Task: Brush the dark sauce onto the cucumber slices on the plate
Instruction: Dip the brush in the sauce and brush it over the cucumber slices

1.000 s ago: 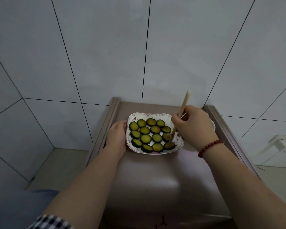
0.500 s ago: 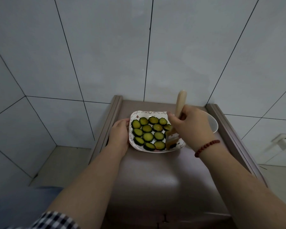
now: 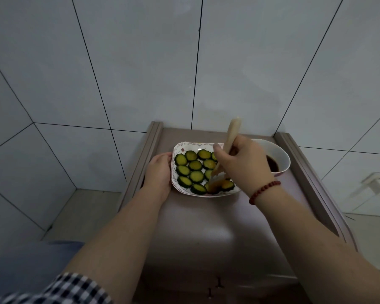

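The right hand (image 3: 242, 164) hides the plate's (image 3: 177, 148) far right corner and some cucumber slices (image 3: 195, 165). The brush (image 3: 233, 132) handle is motion-blurred; its bristles smear over the near slices. The bowl's (image 3: 281, 153) left side is covered.

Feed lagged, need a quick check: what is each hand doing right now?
Left hand: open, resting against the plate edge, steadying it.
Right hand: closed on the brush, bristles down on the cucumber slices.
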The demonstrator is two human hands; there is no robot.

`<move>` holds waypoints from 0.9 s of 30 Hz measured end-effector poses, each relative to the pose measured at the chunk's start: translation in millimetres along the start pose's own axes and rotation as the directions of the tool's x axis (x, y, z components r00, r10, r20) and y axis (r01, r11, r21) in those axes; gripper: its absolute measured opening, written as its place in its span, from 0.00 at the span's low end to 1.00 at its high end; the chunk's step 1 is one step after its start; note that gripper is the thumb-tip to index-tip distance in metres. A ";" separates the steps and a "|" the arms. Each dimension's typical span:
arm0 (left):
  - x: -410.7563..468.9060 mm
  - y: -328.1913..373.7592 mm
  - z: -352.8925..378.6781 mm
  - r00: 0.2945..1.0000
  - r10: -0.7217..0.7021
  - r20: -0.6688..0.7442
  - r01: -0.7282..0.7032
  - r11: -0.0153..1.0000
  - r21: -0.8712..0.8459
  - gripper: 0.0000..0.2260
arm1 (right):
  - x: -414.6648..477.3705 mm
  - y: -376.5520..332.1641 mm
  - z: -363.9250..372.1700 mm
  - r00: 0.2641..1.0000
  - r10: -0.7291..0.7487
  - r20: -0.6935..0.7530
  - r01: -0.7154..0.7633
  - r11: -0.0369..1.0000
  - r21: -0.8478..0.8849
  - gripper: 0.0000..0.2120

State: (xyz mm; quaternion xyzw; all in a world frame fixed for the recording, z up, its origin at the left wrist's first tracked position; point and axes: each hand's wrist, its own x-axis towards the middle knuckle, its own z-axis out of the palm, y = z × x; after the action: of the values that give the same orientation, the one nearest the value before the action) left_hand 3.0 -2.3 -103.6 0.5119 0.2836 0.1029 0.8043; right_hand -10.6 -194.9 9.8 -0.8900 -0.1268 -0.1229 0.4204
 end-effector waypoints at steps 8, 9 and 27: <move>1.0 -2.2 0.8 1.000 0.019 0.020 -0.018 1.000 -0.013 0.14 | 2.9 -7.4 10.6 1.000 0.018 -0.011 -0.017 0.998 0.057 0.16; 0.4 -1.8 1.0 1.000 0.018 0.023 -0.017 1.000 -0.008 0.13 | 3.2 -7.7 11.8 0.999 0.021 0.027 -0.022 0.999 0.031 0.15; 1.6 -1.9 1.2 1.000 0.006 0.002 -0.006 1.000 0.011 0.17 | 9.5 -1.1 -15.2 0.995 0.080 -0.062 -0.072 0.988 0.134 0.12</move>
State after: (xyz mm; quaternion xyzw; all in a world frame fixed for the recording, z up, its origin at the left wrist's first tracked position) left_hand 4.8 -3.3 -105.5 0.5174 0.2816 0.1033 0.8014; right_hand -3.8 -205.0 23.0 -0.8600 -0.0864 -0.1278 0.4864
